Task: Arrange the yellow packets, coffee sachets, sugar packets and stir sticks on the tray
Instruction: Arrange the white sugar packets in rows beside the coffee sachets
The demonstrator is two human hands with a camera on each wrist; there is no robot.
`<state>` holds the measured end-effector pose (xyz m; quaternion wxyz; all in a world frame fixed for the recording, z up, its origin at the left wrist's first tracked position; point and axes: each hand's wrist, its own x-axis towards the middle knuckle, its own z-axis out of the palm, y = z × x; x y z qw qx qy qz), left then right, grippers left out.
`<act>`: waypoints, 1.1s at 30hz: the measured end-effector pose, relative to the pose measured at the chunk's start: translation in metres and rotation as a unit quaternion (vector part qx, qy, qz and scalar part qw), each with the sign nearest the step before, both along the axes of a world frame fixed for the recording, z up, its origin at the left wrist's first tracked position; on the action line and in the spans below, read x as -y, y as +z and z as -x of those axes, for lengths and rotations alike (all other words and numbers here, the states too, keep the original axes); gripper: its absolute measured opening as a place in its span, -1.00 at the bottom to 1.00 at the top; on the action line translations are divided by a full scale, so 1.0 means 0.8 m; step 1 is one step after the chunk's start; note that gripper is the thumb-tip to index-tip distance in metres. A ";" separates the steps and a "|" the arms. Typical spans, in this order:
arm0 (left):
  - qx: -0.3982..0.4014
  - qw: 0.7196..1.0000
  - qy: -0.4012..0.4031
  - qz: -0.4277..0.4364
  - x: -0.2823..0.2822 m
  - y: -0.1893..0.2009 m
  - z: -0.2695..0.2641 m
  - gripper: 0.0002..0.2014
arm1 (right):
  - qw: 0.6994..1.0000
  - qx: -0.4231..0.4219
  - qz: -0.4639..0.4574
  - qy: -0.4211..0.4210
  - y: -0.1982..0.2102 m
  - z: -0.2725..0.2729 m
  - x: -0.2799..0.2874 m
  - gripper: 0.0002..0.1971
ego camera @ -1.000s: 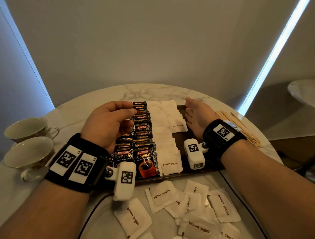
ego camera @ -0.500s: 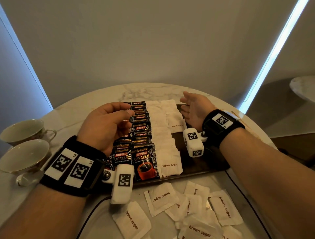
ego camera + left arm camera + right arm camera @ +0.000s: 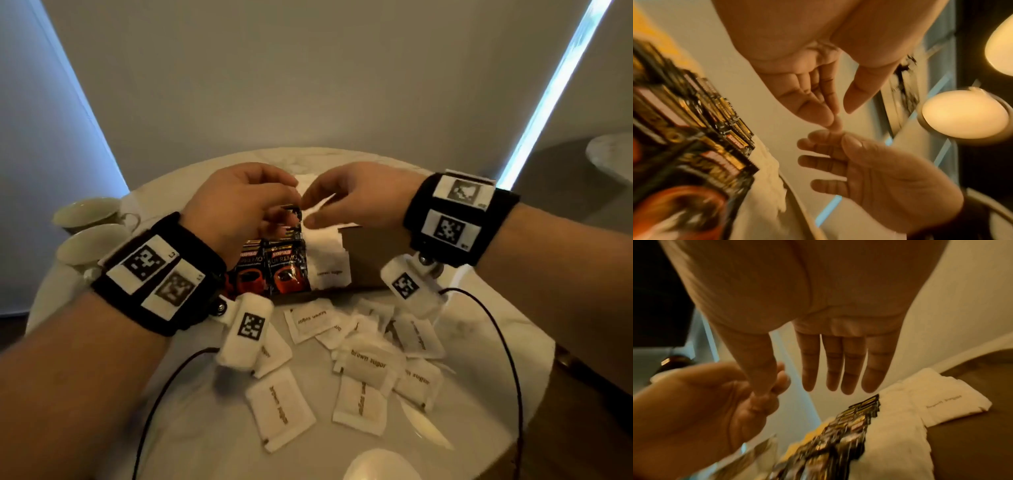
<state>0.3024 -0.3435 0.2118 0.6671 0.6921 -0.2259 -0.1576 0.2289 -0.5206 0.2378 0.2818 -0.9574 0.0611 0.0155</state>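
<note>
a round white marble tabletop [image 3: 479, 428] fills the lower middle of the head frame. two pale teacups [image 3: 90, 241] sit at its left edge, one behind the other. a plain wall [image 3: 308, 75] rises behind, with bright strips of window light [image 3: 551, 89] at upper right and far left. another pale round surface [image 3: 613, 157] shows at the right edge.

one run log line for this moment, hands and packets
left hand empty, loosely curled | right hand open, empty | both over tray | sugar packets loose on table
</note>
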 end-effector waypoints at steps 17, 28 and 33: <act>0.261 0.744 -0.182 -0.588 -0.075 -0.039 0.128 -0.05 | 0.925 -0.203 0.283 0.151 -0.060 0.128 -0.069 -0.16; 0.317 0.726 -0.161 -0.589 -0.044 -0.046 0.106 -0.44 | 0.957 -0.189 0.146 0.164 -0.062 0.090 -0.059 -0.67; 0.336 0.743 -0.153 -0.559 -0.052 -0.051 0.092 -0.90 | 0.977 -0.153 -0.091 0.119 -0.039 0.082 -0.026 -0.70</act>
